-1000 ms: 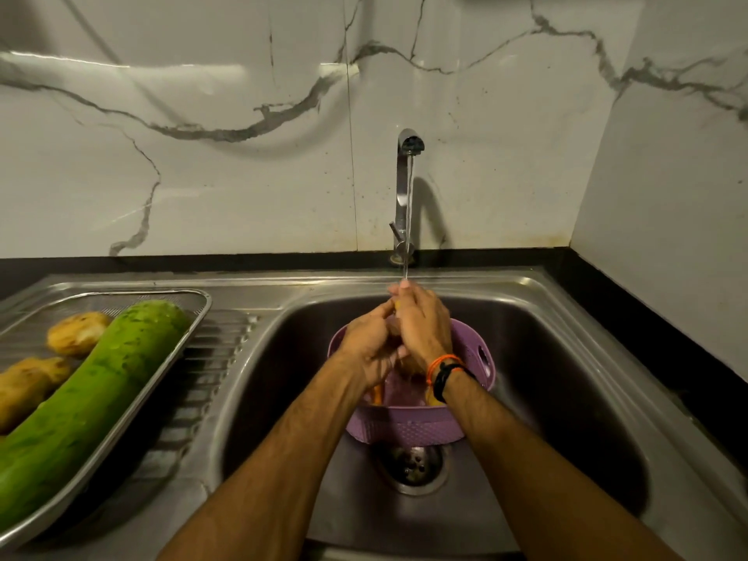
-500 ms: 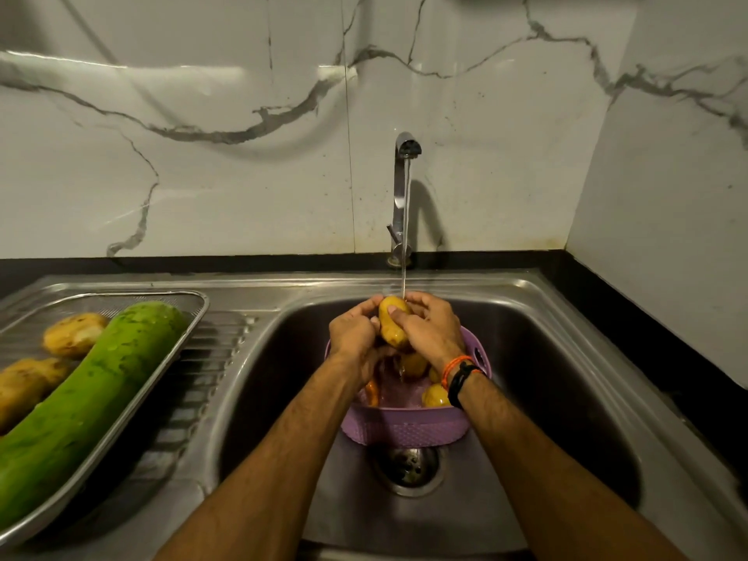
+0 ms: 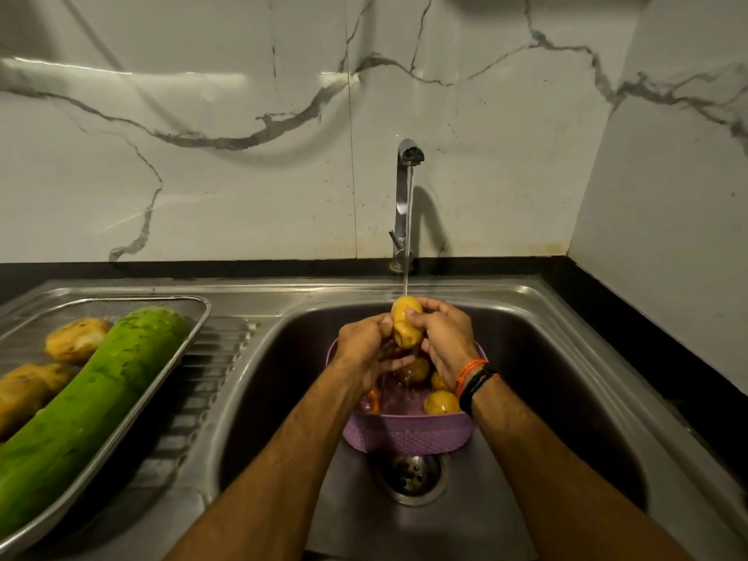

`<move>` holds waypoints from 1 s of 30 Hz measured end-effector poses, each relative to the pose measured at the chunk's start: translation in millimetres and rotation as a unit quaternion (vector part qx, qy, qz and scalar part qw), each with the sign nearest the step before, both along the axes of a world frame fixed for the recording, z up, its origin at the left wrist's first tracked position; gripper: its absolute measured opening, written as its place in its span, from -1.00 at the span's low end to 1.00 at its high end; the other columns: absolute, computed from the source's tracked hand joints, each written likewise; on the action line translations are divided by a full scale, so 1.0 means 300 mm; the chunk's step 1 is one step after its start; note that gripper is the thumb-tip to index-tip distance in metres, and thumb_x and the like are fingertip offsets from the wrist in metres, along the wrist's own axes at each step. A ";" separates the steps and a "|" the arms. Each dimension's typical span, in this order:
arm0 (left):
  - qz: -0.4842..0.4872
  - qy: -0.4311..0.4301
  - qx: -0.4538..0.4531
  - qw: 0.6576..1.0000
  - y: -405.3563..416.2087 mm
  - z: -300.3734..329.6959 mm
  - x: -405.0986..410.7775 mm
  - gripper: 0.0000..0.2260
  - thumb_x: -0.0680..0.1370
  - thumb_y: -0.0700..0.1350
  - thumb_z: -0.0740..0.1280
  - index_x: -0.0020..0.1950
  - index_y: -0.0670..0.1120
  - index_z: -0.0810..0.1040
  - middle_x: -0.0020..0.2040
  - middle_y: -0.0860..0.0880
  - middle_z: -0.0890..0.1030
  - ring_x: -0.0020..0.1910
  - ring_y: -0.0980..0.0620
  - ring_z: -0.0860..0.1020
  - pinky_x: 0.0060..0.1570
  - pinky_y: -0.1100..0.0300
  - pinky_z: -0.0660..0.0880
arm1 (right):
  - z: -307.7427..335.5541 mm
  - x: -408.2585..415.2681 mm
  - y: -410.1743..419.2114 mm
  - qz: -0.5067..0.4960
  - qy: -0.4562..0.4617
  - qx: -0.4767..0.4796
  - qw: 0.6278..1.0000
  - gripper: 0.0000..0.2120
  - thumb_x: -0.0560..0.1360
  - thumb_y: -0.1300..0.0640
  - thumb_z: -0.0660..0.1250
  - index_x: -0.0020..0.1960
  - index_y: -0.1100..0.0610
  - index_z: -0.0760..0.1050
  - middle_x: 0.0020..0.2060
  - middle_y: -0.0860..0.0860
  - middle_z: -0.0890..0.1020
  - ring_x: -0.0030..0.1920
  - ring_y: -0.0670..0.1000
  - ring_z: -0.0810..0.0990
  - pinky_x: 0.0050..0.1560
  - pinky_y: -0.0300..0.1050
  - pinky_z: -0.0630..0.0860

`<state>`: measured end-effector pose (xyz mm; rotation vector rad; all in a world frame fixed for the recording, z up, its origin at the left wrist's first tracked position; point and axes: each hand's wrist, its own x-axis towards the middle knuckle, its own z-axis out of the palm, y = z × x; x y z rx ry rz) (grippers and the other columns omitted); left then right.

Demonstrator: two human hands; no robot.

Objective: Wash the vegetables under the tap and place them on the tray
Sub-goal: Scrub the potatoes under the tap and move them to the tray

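A yellow potato (image 3: 406, 321) is upright between my left hand (image 3: 366, 350) and my right hand (image 3: 447, 340), right under the thin stream from the tap (image 3: 406, 200). Both hands grip it over a purple basket (image 3: 409, 435) that stands in the sink (image 3: 566, 378) above the drain. More potatoes (image 3: 441, 402) and something orange (image 3: 373, 398) lie in the basket, partly hidden by my hands. On the drainboard to the left, a steel mesh tray (image 3: 194, 330) holds a long green gourd (image 3: 93, 402) and potatoes (image 3: 75, 340).
The drain (image 3: 411, 473) shows just in front of the basket. A ribbed drainboard (image 3: 210, 382) lies between tray and basin. Marble walls close off the back and right, with a black counter strip (image 3: 647, 350) along the sink's right side.
My hands have opened up around the potato and turned it upright, so it now shows between them under the water; a second ago it was covered by both hands.
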<state>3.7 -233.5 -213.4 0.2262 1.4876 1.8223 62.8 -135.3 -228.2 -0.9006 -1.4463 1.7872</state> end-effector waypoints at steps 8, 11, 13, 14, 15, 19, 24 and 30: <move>0.019 -0.033 0.004 0.999 0.007 0.005 -0.007 -0.85 0.62 -0.33 0.23 0.12 -0.21 0.57 -0.03 -0.21 0.65 -0.07 -0.11 0.64 -0.17 0.02 0.64 | 0.005 -0.003 -0.009 -0.020 -0.020 0.020 0.999 -0.88 0.56 0.26 0.31 0.00 0.09 0.58 0.05 0.13 0.66 0.11 0.13 0.62 0.21 0.15 0.55; 0.012 -0.043 0.021 0.999 0.004 0.011 -0.004 -0.90 0.61 -0.33 0.26 0.00 -0.23 0.58 -0.11 -0.18 0.62 -0.13 -0.07 0.61 -0.10 -0.01 0.63 | 0.006 -0.014 -0.012 -0.024 -0.021 0.021 0.999 -0.85 0.55 0.23 0.30 -0.11 0.04 0.59 0.04 0.10 0.67 0.13 0.13 0.62 0.24 0.16 0.53; 0.005 -0.043 0.034 0.999 0.001 0.008 0.002 -0.93 0.60 -0.31 0.29 0.00 -0.27 0.56 -0.13 -0.19 0.61 -0.13 -0.09 0.61 -0.08 -0.04 0.63 | 0.009 -0.013 -0.014 -0.016 -0.021 0.023 0.999 -0.83 0.56 0.24 0.30 -0.12 0.02 0.59 0.04 0.07 0.67 0.13 0.11 0.61 0.27 0.15 0.51; 0.001 -0.040 0.041 0.998 0.002 0.006 0.005 -0.93 0.60 -0.32 0.29 0.01 -0.29 0.56 -0.13 -0.20 0.61 -0.13 -0.10 0.61 -0.10 -0.04 0.63 | 0.008 -0.012 -0.014 -0.011 -0.024 0.031 0.999 -0.82 0.56 0.23 0.29 -0.12 0.01 0.59 0.04 0.06 0.66 0.14 0.10 0.61 0.28 0.15 0.50; 0.002 -0.035 0.046 0.998 0.004 0.005 0.007 -0.94 0.60 -0.33 0.29 0.02 -0.29 0.55 -0.12 -0.21 0.61 -0.12 -0.12 0.61 -0.14 -0.04 0.63 | 0.009 -0.011 -0.016 -0.006 -0.031 0.040 0.999 -0.82 0.57 0.22 0.29 -0.13 0.00 0.59 0.03 0.06 0.66 0.14 0.10 0.61 0.28 0.16 0.50; 0.012 -0.047 0.094 0.994 0.013 0.007 0.007 -0.90 0.57 -0.41 0.26 -0.03 -0.30 0.56 -0.09 -0.24 0.61 -0.07 -0.15 0.61 -0.22 -0.03 0.65 | 0.026 0.000 -0.031 -0.007 -0.045 0.070 0.997 -0.86 0.55 0.17 0.29 -0.12 0.03 0.59 -0.01 0.07 0.67 0.10 0.12 0.62 0.24 0.15 0.52; 0.033 -0.054 0.126 0.990 0.025 -0.013 -0.010 -0.81 0.55 -0.44 0.25 0.04 -0.24 0.59 0.01 -0.27 0.64 0.09 -0.23 0.61 -0.19 0.02 0.67 | 0.027 0.037 -0.046 -0.020 -0.124 0.213 0.969 -0.82 0.47 0.04 0.43 0.07 0.00 0.61 -0.06 -0.04 0.67 -0.10 -0.07 0.64 -0.04 -0.20 0.62; 0.062 0.010 0.097 0.993 0.024 -0.027 -0.012 -0.65 0.48 -0.49 0.32 0.19 -0.21 0.58 -0.04 -0.21 0.64 0.04 -0.19 0.60 0.10 -0.06 0.58 | 0.042 0.070 -0.072 0.040 -0.169 0.321 0.931 -0.68 0.53 0.10 0.33 0.28 -0.03 0.54 0.17 0.00 0.62 0.15 0.02 0.59 0.26 -0.01 0.51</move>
